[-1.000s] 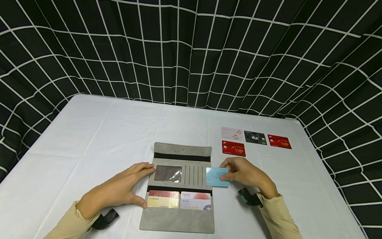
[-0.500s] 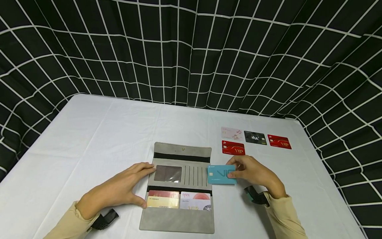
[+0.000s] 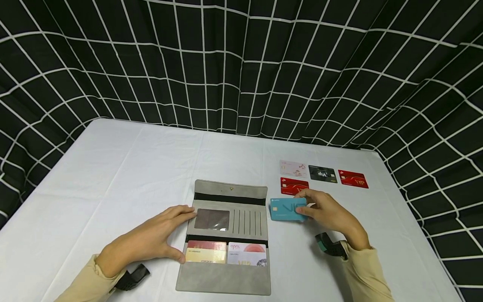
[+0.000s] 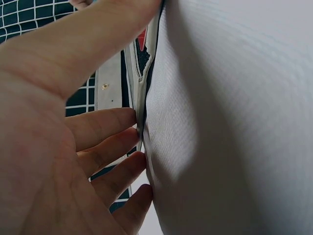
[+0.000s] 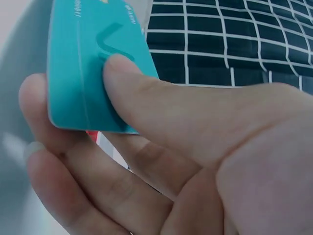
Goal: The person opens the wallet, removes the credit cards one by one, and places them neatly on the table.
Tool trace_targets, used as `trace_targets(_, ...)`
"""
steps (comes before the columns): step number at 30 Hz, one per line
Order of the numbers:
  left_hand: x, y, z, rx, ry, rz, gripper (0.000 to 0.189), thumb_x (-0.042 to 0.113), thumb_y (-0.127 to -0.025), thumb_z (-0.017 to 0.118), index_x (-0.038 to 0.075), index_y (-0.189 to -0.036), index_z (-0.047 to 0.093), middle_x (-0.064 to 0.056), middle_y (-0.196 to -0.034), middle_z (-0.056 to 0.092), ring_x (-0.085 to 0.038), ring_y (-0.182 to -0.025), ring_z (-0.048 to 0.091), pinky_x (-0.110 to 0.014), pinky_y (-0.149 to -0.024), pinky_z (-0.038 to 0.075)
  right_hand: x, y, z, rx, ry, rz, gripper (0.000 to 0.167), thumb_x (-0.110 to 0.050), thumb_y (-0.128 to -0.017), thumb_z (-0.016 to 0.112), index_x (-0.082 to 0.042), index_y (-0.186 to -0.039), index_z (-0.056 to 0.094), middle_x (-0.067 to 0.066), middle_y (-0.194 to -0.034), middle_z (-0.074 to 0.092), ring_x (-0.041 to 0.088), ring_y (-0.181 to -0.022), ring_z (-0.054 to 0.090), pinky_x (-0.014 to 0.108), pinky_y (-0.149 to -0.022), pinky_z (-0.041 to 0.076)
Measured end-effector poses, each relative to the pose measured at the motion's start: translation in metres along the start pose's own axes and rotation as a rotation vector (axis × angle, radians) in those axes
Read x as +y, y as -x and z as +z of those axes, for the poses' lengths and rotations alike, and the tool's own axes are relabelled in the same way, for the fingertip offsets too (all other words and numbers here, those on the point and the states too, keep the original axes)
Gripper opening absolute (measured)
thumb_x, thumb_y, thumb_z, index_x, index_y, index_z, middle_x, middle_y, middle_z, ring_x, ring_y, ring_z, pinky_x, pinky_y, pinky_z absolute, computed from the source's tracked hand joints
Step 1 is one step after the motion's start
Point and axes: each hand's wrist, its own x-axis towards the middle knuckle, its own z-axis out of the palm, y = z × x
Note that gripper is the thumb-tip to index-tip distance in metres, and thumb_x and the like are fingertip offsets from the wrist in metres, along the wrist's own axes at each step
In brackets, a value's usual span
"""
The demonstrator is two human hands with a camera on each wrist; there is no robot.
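Note:
A teal VIP card (image 3: pixel 284 209) is pinched by my right hand (image 3: pixel 326 209), just right of the wallet. In the right wrist view the thumb presses the face of the teal card (image 5: pixel 78 83) and the fingers lie behind it. The grey wallet (image 3: pixel 226 279) lies unfolded, with a clear window (image 3: pixel 213 219) and a row of slits (image 3: pixel 247 222). Its lower pocket holds a red card and a yellow card (image 3: pixel 205 255) at left and white cards (image 3: pixel 247 254) at right. My left hand (image 3: pixel 151 235) rests at the wallet's left edge, fingers extended, fingertips touching it in the left wrist view.
Beyond the right hand lie a pink card (image 3: pixel 293 168), a black VIP card (image 3: pixel 323 173) and a red VIP card (image 3: pixel 353 178). Another red card (image 3: pixel 292 186) sits nearer, partly covered by the right fingers. A white cloth covers the table (image 3: pixel 132 167); a black gridded curtain (image 3: pixel 226 63) hangs behind.
My right hand has drawn the teal card away from the wallet's right side, rightward and toward the loose cards. The left hand and the wallet have stayed put.

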Motion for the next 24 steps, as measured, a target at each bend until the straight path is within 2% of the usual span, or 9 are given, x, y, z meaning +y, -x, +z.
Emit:
trace_targets(5, 0.0, 0.0, 0.0, 0.002, -0.005, 0.004, 0.106, 0.064, -0.065, 0.077, 0.003, -0.146, 0.046, -0.008, -0.148, 0.046, -0.032, -0.135, 0.047, -0.055, -0.109, 0.042, 0.006, 0.001, -0.006, -0.016, -0.13, 0.02, 0.031, -0.008, -0.095, 0.063, 0.006, -0.121, 0.055, 0.019, -0.103, 0.064, 0.021, -0.071, 0.07, 0.028, -0.064, 0.059)
trace_targets(11, 0.0, 0.001, 0.0, 0.001, -0.005, -0.004, 0.106, 0.064, -0.065, 0.078, 0.004, -0.146, 0.046, -0.008, -0.148, 0.046, -0.031, -0.135, 0.047, -0.054, -0.108, 0.043, 0.011, 0.002, -0.01, 0.014, -0.094, 0.01, 0.031, -0.009, -0.094, 0.065, 0.004, -0.121, 0.056, 0.018, -0.101, 0.064, 0.02, -0.068, 0.068, 0.027, -0.06, 0.056)
trace_targets(20, 0.0, 0.0, -0.001, -0.006, 0.002, -0.006, 0.106, 0.064, -0.065, 0.077, 0.003, -0.146, 0.046, -0.009, -0.148, 0.045, -0.032, -0.136, 0.046, -0.056, -0.109, 0.042, 0.017, 0.005, -0.02, 0.04, -0.097, 0.031, 0.035, -0.005, -0.095, 0.062, 0.007, -0.126, 0.052, 0.024, -0.109, 0.062, 0.021, -0.076, 0.071, 0.028, -0.067, 0.059)
trace_targets(24, 0.0, 0.0, -0.001, -0.006, 0.001, -0.005, 0.106, 0.064, -0.065, 0.077, 0.003, -0.146, 0.046, -0.009, -0.148, 0.045, -0.032, -0.136, 0.046, -0.056, -0.108, 0.042, 0.02, 0.008, -0.024, 0.052, -0.103, 0.052, 0.037, -0.003, -0.095, 0.061, 0.008, -0.129, 0.05, 0.022, -0.108, 0.064, 0.023, -0.081, 0.072, 0.029, -0.07, 0.06)
